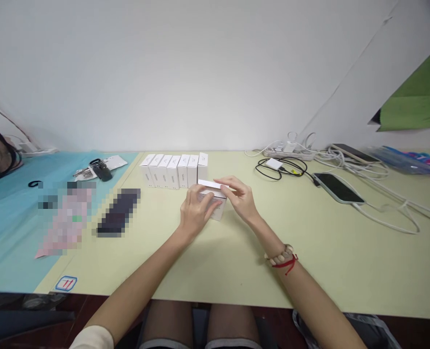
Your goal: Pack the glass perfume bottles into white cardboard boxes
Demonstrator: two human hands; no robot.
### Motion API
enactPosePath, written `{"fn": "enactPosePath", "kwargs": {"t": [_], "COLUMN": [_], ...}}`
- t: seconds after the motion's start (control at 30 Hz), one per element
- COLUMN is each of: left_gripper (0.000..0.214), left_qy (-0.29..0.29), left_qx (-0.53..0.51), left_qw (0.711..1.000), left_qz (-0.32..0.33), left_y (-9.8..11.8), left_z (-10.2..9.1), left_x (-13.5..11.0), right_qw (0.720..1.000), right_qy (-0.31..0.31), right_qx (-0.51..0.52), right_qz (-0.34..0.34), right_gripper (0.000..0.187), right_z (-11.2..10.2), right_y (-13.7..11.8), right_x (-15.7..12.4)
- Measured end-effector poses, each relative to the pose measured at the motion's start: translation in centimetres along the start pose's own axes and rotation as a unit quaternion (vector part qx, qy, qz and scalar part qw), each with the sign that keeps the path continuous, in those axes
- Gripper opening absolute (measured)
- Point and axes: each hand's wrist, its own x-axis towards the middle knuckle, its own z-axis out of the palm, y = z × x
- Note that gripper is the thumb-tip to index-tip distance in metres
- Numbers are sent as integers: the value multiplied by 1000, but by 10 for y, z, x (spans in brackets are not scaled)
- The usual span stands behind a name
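A small white box [218, 212] stands on the yellow tabletop in front of me, with its lid flap [212, 184] raised at the top. My left hand [196, 208] is closed around the box's left side, its thumb across the front. My right hand [239, 198] pinches the flap at its right end between thumb and fingers. What is inside the box does not show. Just behind and to the left, several similar white boxes [173, 170] stand side by side in a row.
At left lie a dark blurred rectangle [119, 212], a blurred pink item [67, 220] and a black jar [100, 169]. To the right are a phone [338, 188], coiled black cable [262, 169], a white charger [273, 164] and white cables [396, 227]. A wall closes off the back.
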Motion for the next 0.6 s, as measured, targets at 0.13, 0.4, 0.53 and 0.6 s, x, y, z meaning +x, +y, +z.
{"fn": "enactPosePath", "kwargs": {"t": [0.13,0.4,0.53,0.6], "left_gripper": [20,21,22,22], "left_qy": [35,26,29,27], "left_qx": [-43,-121,-95,-92], "left_qw": [998,992,995,995], "left_qz": [4,-31,-31,-31], "left_y": [-3,-9,-9,-10], "left_z": [2,3,3,3], "left_x": [-1,-4,-3,-3], "right_qw": [999,995,996,996], "right_qy": [-32,-95,-92,-86], "right_qx": [-4,-22,-16,-4], "right_qz": [2,-2,12,19], "right_gripper": [22,22,22,22], "right_z": [-3,-6,-6,-6], "right_y": [-2,1,2,3], "right_x": [0,0,1,2]}}
